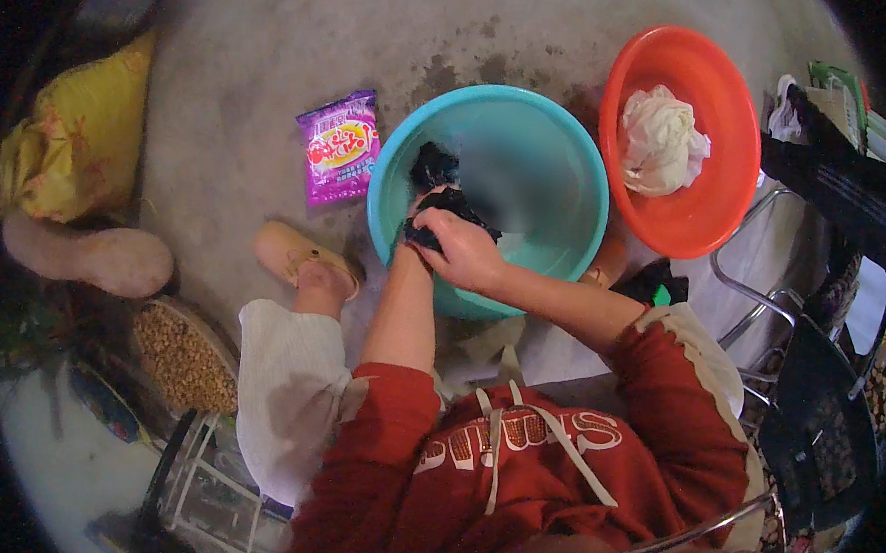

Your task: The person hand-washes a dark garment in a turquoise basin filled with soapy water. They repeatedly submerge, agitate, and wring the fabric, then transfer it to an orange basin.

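Observation:
A turquoise plastic basin [582, 126] stands on the floor between my feet, holding some water. Over its near left side, my right hand [460, 247] grips a bunched wet black cloth [460, 203]. My left hand [422, 201] is at the same cloth, mostly covered by it, so its fingers are hard to make out. Another dark part of cloth [435, 164] lies farther back inside the basin; whether it is the same piece I cannot tell. The middle of the basin is blurred.
A purple detergent packet [340, 148] lies left of the basin. To the right, an orange-red basin [733, 141] holds a bunched white cloth [661, 141]. A yellow sack [86, 130], a long gourd [89, 254] and a tray of kernels [180, 358] are at left. Metal-framed chairs [760, 309] stand at right.

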{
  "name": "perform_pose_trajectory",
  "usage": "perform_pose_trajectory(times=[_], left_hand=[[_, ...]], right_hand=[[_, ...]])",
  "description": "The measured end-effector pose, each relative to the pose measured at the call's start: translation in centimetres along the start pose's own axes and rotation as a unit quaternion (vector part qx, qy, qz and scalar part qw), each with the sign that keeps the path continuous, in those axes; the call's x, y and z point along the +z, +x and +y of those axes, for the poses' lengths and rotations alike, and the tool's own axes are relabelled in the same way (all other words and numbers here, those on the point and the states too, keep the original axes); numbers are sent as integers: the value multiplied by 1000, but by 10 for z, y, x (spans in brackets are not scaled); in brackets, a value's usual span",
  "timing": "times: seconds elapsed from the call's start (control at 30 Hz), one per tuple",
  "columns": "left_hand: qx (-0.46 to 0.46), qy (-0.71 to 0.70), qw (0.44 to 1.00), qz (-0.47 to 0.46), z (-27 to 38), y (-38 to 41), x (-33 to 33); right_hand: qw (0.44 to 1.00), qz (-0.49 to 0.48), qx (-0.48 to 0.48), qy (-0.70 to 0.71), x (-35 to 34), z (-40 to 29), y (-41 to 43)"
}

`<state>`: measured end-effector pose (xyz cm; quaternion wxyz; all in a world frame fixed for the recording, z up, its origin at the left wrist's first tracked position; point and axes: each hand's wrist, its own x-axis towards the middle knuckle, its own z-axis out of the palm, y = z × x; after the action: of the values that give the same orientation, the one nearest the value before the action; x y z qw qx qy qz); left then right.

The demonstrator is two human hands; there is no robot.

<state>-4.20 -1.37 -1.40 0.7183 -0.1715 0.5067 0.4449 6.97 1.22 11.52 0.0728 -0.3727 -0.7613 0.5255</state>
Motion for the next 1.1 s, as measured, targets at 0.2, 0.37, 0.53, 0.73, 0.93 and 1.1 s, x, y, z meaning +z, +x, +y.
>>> perform_pose_trajectory(times=[0.2, 0.37, 0.53, 0.73, 0.93, 1.1], left_hand=[[0, 74, 990, 120, -31, -3, 45], [12, -45, 990, 132, -38, 4, 16], [84, 162, 956, 229, -20, -14, 28], [-14, 91, 980, 176, -18, -19, 35], [-57, -79, 995, 37, -3, -3, 10], [22, -5, 999, 25, -11, -10, 5]], right_hand=[[955, 73, -166, -236, -62, 147, 45], [915, 115, -112, -370, -50, 139, 42], [909, 44, -173, -376, -45, 117, 25], [938, 154, 15, -310, -34, 118, 31], [990, 41, 136, 7, 9, 51, 20], [999, -26, 20, 8, -4, 4, 7]])
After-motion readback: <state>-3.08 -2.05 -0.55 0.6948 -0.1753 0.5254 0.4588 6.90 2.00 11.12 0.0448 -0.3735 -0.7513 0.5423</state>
